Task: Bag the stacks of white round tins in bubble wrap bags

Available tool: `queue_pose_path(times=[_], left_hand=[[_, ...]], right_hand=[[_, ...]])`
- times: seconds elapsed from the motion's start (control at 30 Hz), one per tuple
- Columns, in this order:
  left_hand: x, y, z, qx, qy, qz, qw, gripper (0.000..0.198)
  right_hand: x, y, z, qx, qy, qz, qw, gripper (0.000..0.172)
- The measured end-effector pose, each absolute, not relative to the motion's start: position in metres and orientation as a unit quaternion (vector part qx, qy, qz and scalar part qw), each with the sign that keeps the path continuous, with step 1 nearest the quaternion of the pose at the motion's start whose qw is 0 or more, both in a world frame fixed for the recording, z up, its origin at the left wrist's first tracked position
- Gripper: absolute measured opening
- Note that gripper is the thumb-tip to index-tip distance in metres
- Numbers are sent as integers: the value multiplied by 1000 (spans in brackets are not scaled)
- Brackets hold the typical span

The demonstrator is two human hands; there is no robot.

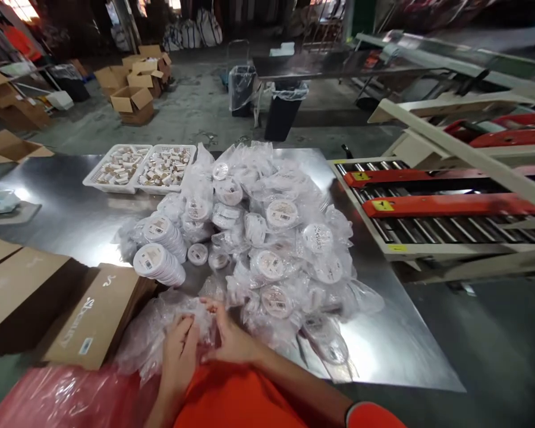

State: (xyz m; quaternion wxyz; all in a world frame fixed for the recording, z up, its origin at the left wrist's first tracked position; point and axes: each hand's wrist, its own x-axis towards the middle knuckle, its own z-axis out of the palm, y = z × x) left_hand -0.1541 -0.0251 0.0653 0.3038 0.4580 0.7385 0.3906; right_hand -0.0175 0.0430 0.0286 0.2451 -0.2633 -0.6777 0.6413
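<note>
Crumpled clear plastic bags (149,333) lie at the table's near edge, right in front of my body. My left hand (181,345) is closed, fingers bent, on a clear plastic bag. From the other side my right hand (229,339) curls its fingers round the same plastic; what is inside is hidden. Just beyond my hands stand stacks of round white labelled discs (150,260). A large heap of bagged round discs (274,264) spreads to the right and back. One small round disc piece (197,254) lies at its left side.
Two white baskets (136,189) hold small white-and-tan pieces on the metal table (62,202). Cardboard boxes (84,321) stand at the near left, above red plastic (71,398). A roller conveyor (428,229) with red bars adjoins the right side. Bins (285,113) stand beyond.
</note>
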Motion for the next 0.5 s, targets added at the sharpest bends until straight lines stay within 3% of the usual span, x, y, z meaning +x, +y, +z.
queue_pose_path(times=[0.03,0.13,0.17,0.33,0.5], left_hand=[[-153,-24,66,477,733,379,301,38],[-152,-22,67,512,720,371,285,37],[-153,-22,66,513,722,377,271,36],[-168,-28,61,494,733,414,221,36],[-175,-43,41,461,740,424,244,41]], right_hand=[[-19,41,24,-270,-688,626,247,65],[-28,44,17,-278,-743,546,268,24],[-31,51,18,-273,-766,513,276,20],[-32,140,59,-329,-800,288,411,17],[-28,283,129,-378,-738,170,532,23]])
